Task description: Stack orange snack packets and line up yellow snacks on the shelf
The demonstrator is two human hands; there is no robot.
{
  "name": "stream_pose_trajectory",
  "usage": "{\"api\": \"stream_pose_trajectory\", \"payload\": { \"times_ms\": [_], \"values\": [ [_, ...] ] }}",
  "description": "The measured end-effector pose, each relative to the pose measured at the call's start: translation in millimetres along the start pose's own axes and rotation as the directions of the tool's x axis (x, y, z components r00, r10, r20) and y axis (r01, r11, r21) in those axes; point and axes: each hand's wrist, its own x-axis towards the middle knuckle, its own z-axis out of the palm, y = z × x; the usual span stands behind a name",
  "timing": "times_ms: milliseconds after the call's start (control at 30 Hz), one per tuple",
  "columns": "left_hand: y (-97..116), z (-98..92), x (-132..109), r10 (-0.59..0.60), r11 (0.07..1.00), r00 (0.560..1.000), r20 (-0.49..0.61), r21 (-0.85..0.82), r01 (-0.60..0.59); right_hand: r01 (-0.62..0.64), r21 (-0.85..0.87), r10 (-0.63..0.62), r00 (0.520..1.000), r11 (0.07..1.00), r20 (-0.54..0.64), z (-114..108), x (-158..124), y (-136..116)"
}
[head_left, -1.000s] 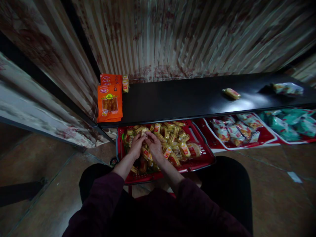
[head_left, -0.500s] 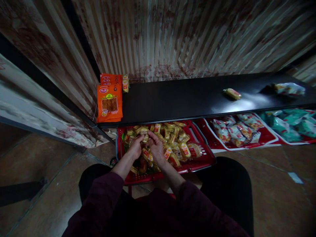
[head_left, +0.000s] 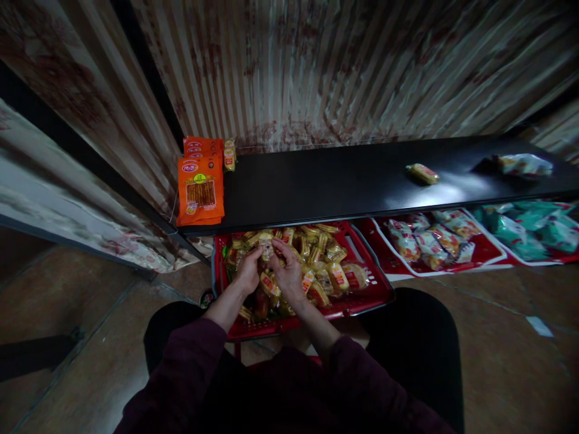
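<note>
A red basket (head_left: 362, 299) on the floor below a black shelf (head_left: 344, 181) is full of small yellow snack packets (head_left: 326, 272). Both my hands are over its left part. My left hand (head_left: 248, 271) is closed, its fingers pinching a yellow packet (head_left: 266, 242) at the top. My right hand (head_left: 287, 271) meets it from the right, fingers curled on the same packet. More packets lie under and around both hands.
Orange snack bags (head_left: 201, 191) stand stacked at the shelf's left end with a small packet (head_left: 229, 157) behind them. One loose packet (head_left: 421, 173) and a pale bag (head_left: 523, 164) lie on the shelf's right part. Red trays (head_left: 491, 258) of other snacks sit under the shelf at right. Striped curtain behind.
Both hands stayed over the basket's left part, handling packets; my right hand's fingers shifted slightly up and spread a little more on the packet. The view tilted a little.
</note>
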Motion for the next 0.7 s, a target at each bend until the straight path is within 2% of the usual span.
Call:
{"api": "stream_pose_trajectory", "payload": {
  "times_ms": [200,400,567,700],
  "values": [
    [6,4.2,-7,-0.002,1.0,0.997,0.084,-0.017,0.004,-0.043,0.035,0.044,0.999,0.998,-0.028,0,-1,1],
    [12,6.8,-12,0.059,0.998,0.983,0.174,0.008,-0.062,-0.114,0.08,0.117,0.992,0.99,-0.043,2,2,2],
    [21,8.1,-15,0.082,0.996,0.981,0.176,0.024,-0.088,-0.071,-0.02,0.07,0.995,0.997,-0.065,4,6,-5],
    [25,11.1,-17,0.108,0.992,0.979,0.173,0.043,-0.117,-0.092,0.017,0.093,0.993,0.996,-0.076,8,9,-6]
  ]
}}
